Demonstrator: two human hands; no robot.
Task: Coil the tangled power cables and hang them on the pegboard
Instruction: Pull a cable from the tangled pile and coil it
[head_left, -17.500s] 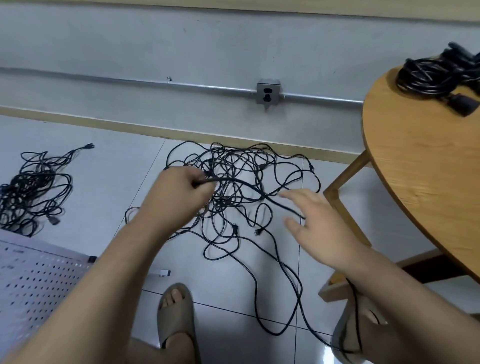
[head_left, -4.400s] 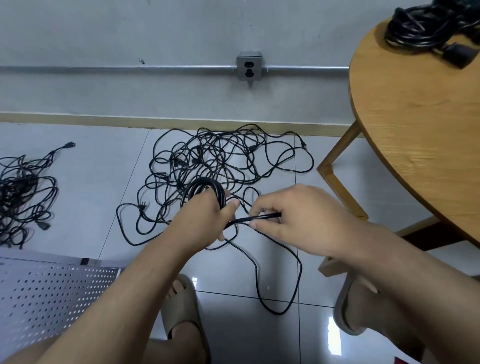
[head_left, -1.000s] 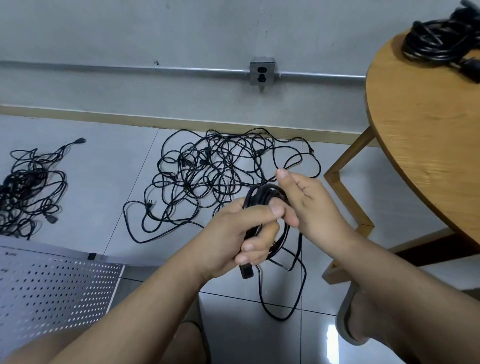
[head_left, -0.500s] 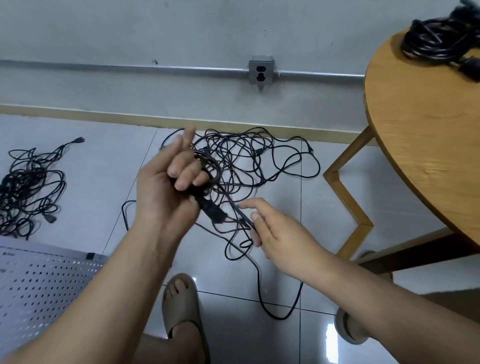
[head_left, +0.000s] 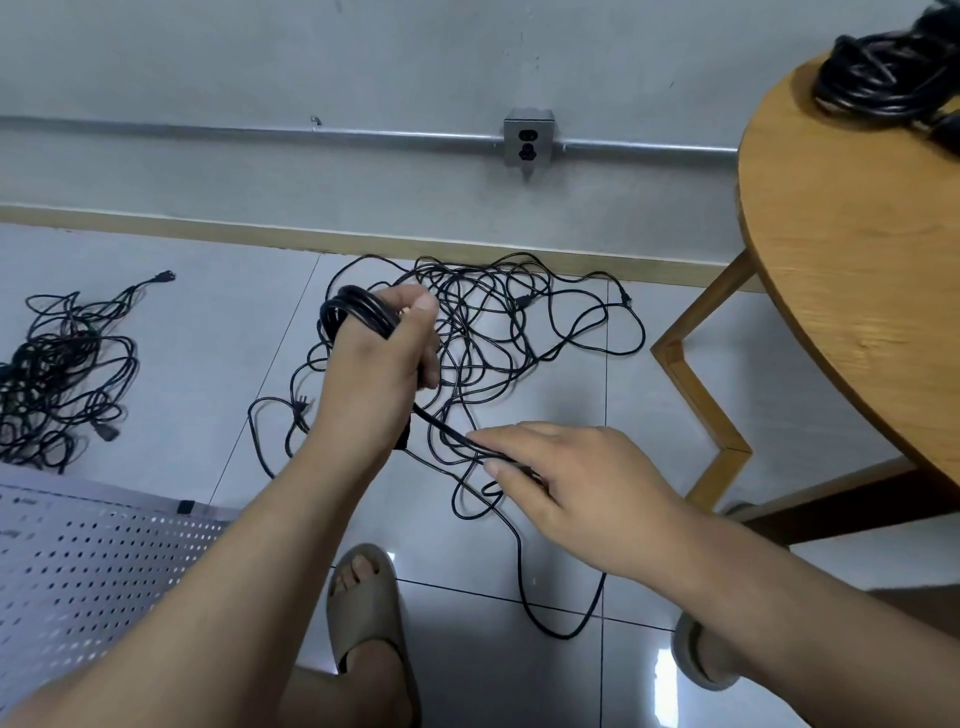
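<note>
My left hand (head_left: 379, 358) grips a small coil of black cable (head_left: 349, 310), its loops sticking out above my fist. From that fist a taut strand (head_left: 447, 430) runs down to the right to my right hand (head_left: 571, 480), whose thumb and fingers pinch it. Behind both hands a tangled heap of black cables (head_left: 483, 332) lies on the tiled floor below the wall. A white pegboard (head_left: 88, 566) lies flat at the lower left.
A second tangle of black cables (head_left: 57, 369) lies on the floor at the left. A round wooden table (head_left: 852, 270) stands at the right with coiled black cables (head_left: 888, 83) on top. A wall socket (head_left: 529, 145) sits on a metal conduit. My sandalled feet are below.
My left hand with the coil has turned over and shifted slightly right. My right hand has closed on the strand running from the coil.
</note>
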